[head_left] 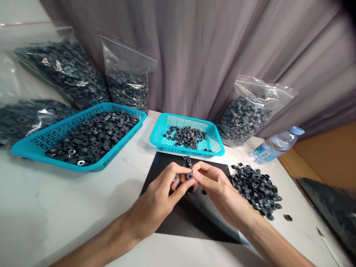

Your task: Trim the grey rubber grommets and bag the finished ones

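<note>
A small dark grey ring [190, 175] with a hole through it is pinched between the thumb and forefinger of my left hand [158, 193]. Close against its right side, my right hand [217, 183] has thumb and forefinger pressed together at the ring's edge; anything between those fingertips is too small to make out. Both hands are over a black mat [194, 230]. A few loose rings [188, 161] lie on the mat beyond my fingers, and others show partly hidden beneath my hands. Right of my right hand is a heaped pile of similar black rings [258, 189].
Behind the mat stands a small blue basket [219, 151] holding some rings; a larger blue basket [80, 168], fuller, is at left. Zip bags of rings [126, 87] stand along the curtain [191, 55]. A water bottle [278, 144] and a knife-like tool [328, 244] are at right.
</note>
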A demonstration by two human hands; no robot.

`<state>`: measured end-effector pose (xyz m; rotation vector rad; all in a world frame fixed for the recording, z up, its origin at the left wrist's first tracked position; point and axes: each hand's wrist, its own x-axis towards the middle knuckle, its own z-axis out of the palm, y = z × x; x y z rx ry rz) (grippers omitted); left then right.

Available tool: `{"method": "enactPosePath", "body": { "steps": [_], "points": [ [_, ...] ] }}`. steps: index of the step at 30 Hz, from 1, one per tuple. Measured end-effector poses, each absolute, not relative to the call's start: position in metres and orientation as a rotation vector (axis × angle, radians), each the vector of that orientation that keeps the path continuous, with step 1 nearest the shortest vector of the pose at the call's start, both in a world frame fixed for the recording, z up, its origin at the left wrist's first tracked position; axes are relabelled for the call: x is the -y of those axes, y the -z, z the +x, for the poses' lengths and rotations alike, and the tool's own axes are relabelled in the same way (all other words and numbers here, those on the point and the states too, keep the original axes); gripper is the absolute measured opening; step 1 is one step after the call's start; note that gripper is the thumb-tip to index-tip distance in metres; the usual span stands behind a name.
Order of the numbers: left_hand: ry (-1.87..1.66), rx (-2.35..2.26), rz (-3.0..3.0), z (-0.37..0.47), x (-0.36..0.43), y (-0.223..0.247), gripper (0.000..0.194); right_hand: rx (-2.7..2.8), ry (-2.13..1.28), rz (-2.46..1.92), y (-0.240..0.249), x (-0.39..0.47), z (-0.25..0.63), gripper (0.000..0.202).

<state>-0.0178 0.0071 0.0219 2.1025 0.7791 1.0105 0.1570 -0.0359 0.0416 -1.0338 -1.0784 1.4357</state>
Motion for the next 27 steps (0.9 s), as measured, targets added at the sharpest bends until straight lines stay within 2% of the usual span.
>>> {"method": "enactPosePath", "body": {
  "steps": [11,13,17,19,23,27],
  "points": [
    [-0.969,-0.803,2.163,-0.019,-0.008,-0.012,0.012,1.241,-1.282,-1.133,-0.04,0.031,0.164,0.023],
    [-0.944,-0.847,2.163,-0.018,-0.01,-0.013,0.011,1.373,-1.105,-1.235,-0.036,0.027,0.171,0.024],
    [-0.866,-1.011,2.005,-0.018,-0.023,-0.019,0.013,1.792,-0.45,-1.585,-0.021,0.013,0.192,0.019],
    [-0.849,-1.03,1.84,-0.019,-0.034,-0.021,0.016,2.013,-0.206,-1.71,-0.013,0.006,0.199,0.024],
    [-0.795,-0.97,1.489,-0.021,-0.052,-0.019,0.017,2.266,0.031,-1.828,-0.004,-0.003,0.197,0.044],
    [-0.744,-0.871,1.145,-0.023,-0.059,-0.018,0.013,2.4,0.115,-1.901,-0.004,-0.009,0.186,0.058]
  ]
}}
